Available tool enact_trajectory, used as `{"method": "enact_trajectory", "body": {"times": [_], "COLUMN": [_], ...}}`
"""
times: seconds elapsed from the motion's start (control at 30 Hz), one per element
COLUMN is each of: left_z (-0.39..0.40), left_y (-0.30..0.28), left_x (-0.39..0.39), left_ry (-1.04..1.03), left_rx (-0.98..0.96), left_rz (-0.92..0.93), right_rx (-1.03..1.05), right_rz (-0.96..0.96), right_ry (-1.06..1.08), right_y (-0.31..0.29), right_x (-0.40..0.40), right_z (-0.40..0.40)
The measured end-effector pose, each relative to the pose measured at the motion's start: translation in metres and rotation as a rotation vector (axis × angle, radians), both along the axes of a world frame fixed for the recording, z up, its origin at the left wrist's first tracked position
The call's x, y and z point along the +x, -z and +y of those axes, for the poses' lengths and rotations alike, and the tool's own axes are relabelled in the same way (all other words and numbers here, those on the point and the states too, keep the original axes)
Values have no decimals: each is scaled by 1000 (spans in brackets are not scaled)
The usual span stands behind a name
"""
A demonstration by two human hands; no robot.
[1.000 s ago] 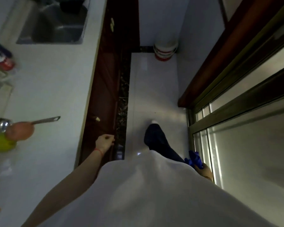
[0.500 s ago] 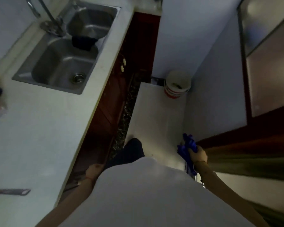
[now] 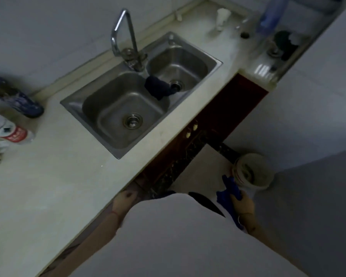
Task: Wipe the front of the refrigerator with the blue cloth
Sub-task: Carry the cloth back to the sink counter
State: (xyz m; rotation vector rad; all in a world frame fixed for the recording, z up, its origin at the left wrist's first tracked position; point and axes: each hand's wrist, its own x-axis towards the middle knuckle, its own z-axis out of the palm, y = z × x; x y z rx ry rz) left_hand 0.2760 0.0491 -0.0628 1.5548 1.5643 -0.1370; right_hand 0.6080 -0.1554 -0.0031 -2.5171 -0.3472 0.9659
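Fingers point(image 3: 236, 197) closed around blue cloth point(image 3: 228, 191).

Our view swings up and leftward from a second ago: the glass sliding door and its dark frame drop out of sight, and the double sink point(image 3: 142, 96) with its tap point(image 3: 124, 35) now fills the middle. The ladle and fruit at the bench's point(image 3: 48, 186) near end are gone from view, while two bottles point(image 3: 12, 116) come in at the left edge. Our right hand point(image 3: 243, 203) rises from beside the hip, carrying the blue cloth point(image 3: 229, 191) close to the white bucket point(image 3: 252, 170). Our left hand point(image 3: 124, 199) shifts back against the bench edge.
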Motion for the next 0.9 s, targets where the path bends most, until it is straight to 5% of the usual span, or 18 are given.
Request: {"method": "enact_trajectory", "body": {"times": [0.3,0.53,0.9], "left_z": [-3,-24,-35], "left_y": [-46,-78,-80], "left_x": [45,11,-124], "left_ry": [-442,-821,-746], "left_rx": [166,398,536], "left_rz": [-111,48,401], "right_rx": [169,398,529], "right_rz": [-89,-174,-293], "right_ry": [-750,-1395,-1734], "right_y": [-29,-57,-32], "right_x": [45,-42,-270], "right_z": [171,296,369]}}
